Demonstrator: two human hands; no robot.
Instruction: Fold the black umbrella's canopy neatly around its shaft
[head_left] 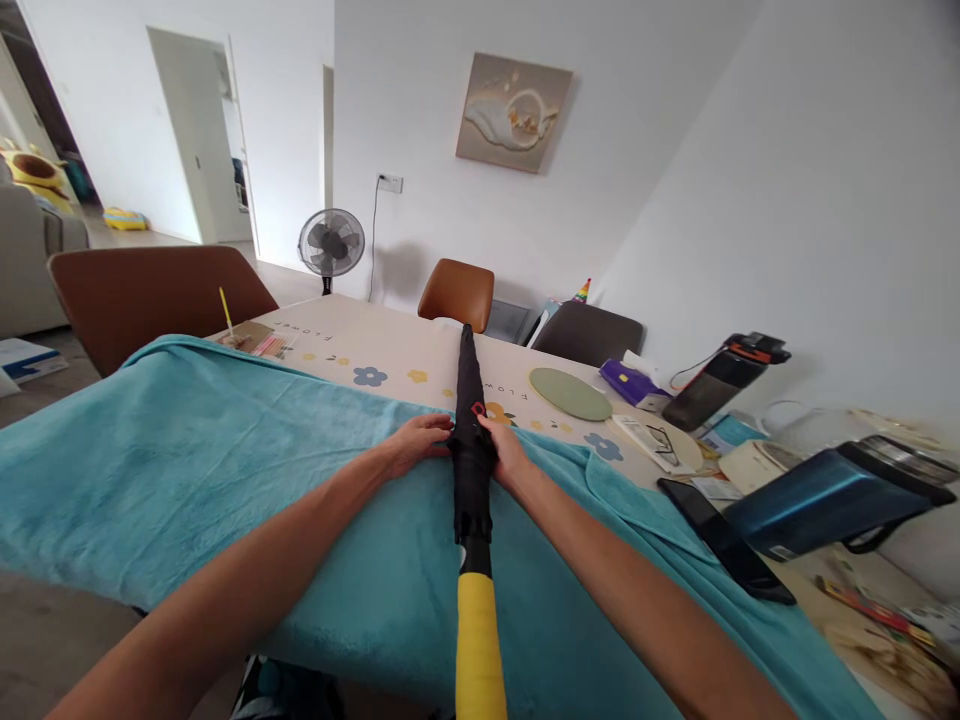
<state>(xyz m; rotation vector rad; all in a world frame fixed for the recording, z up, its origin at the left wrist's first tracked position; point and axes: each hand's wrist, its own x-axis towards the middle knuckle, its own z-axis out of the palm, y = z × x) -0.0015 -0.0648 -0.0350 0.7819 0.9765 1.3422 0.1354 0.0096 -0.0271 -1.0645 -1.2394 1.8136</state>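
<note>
A closed black umbrella (pixel 470 400) with a yellow handle (pixel 478 640) lies lengthwise down the middle of the table, its tip pointing at the far brown chair. It rests on a teal towel (pixel 187 450). My left hand (pixel 420 442) presses against the umbrella's left side, fingers curled round the folded canopy. My right hand (pixel 504 445) grips it from the right, near a small red strap tab (pixel 478 409).
The table (pixel 397 350) carries a flowered cloth, a green round mat (pixel 570 393), a purple box (pixel 631 381), glasses, a black phone (pixel 724 540), a dark bottle (pixel 720 380) and a blue kettle (pixel 832 495) on the right. Brown chairs stand left (pixel 150 295) and far (pixel 456 290); a fan (pixel 331 243) stands behind.
</note>
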